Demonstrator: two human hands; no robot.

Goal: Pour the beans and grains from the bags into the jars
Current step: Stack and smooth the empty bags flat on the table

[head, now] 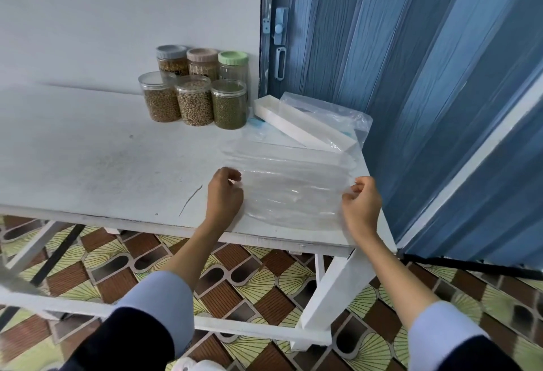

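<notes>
An empty clear plastic bag lies flat near the front right corner of the white table. My left hand pinches its left edge and my right hand pinches its right edge. Several jars stand at the back by the wall. The front row holds a jar of tan beans, a jar of pale beans and a jar of green beans. Behind them are a grey-lidded jar, a beige-lidded jar and a green-lidded jar.
A long white box lies at the back right with more clear bags draped over it. A blue folding door stands just right of the table. Patterned floor tiles show below the table's front edge.
</notes>
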